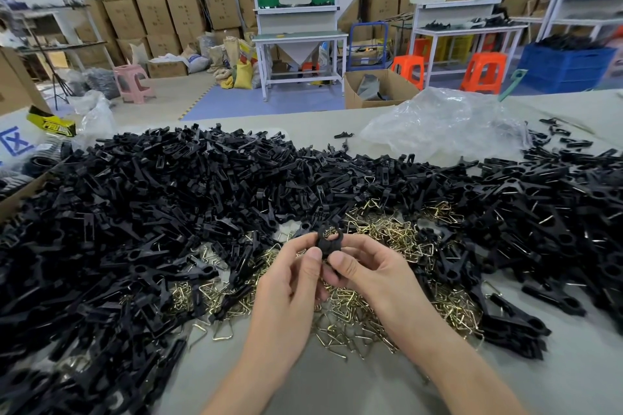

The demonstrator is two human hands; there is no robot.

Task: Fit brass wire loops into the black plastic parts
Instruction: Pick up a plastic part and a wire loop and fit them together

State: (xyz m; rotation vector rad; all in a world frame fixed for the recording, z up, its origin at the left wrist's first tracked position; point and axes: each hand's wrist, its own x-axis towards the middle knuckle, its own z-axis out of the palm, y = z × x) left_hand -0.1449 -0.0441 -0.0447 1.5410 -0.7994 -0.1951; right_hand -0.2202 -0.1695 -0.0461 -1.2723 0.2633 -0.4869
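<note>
Both of my hands meet over the middle of the table around one black plastic part (327, 240). My left hand (292, 283) pinches it from the left with thumb and fingers. My right hand (367, 268) grips it from the right, thumb on its lower end. A bit of brass wire shows at the part's top; how it sits there is too small to tell. Beneath my hands lies a heap of loose brass wire loops (357, 313). A huge pile of black plastic parts (161, 199) surrounds them on the left, behind and on the right.
A crumpled clear plastic bag (448, 121) lies at the back right of the grey table (337, 384). A cardboard box edge (20, 195) sits at the far left. Beyond the table are workbenches, stools and stacked cartons.
</note>
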